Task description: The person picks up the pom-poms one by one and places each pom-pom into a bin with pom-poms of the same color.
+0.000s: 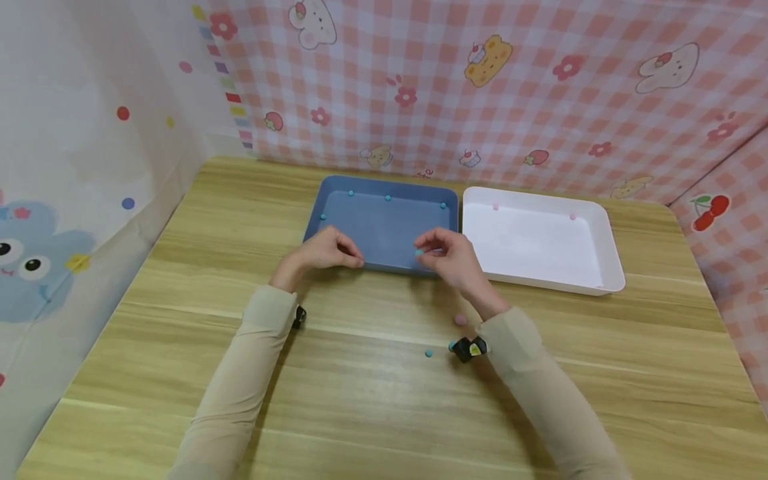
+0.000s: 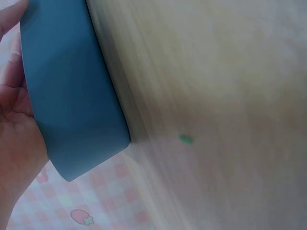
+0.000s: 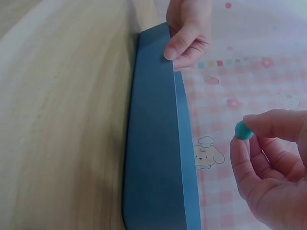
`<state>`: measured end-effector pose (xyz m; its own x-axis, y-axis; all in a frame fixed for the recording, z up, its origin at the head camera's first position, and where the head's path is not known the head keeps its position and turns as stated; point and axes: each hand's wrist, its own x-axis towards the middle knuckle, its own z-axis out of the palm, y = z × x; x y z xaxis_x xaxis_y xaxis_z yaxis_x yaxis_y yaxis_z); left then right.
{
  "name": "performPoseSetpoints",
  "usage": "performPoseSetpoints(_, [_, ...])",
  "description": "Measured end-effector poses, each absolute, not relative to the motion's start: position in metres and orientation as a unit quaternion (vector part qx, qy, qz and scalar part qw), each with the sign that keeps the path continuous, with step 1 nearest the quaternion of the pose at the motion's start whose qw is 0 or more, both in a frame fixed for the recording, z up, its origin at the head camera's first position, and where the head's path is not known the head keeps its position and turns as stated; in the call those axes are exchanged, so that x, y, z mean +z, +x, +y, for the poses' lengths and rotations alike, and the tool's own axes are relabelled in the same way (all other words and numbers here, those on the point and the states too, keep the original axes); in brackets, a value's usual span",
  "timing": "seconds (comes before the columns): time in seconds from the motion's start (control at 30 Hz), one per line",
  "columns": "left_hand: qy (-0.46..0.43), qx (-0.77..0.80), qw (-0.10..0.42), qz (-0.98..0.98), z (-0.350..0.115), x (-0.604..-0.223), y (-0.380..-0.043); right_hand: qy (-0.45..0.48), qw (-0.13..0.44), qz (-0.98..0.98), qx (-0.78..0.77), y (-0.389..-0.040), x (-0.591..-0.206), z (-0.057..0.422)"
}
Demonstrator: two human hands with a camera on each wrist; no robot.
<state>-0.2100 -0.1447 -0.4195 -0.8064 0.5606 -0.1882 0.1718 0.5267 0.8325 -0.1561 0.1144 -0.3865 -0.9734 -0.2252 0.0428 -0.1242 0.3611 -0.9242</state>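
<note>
My left hand (image 1: 330, 249) grips the front rim of the blue tray (image 1: 384, 233) near its left end, thumb at the outer wall (image 3: 153, 129) and fingers inside. In the left wrist view those fingers are partly hidden behind the tray wall (image 2: 72, 96). Thumb and index finger of my right hand (image 1: 453, 260) pinch a small teal ball (image 3: 243, 130) above the front right part of the same tray. Several teal balls lie inside along its edges, one of them at the back left (image 1: 351, 193).
A white tray (image 1: 534, 243) stands right beside the blue one, with two pink balls (image 1: 495, 207) inside. On the wooden table in front lie a pink ball (image 1: 460, 319) and two teal balls (image 1: 429, 353), one partly behind the right wrist camera (image 1: 468, 349). Checked cloth (image 1: 420, 87) hangs behind.
</note>
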Motion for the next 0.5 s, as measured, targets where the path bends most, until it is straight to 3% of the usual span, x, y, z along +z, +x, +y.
performPoseSetpoints(0.5, [0.213,0.435,0.224,0.846,-0.144,-0.417,-0.209,-0.054,0.02,0.807,-0.587,-0.184,-0.388,0.098])
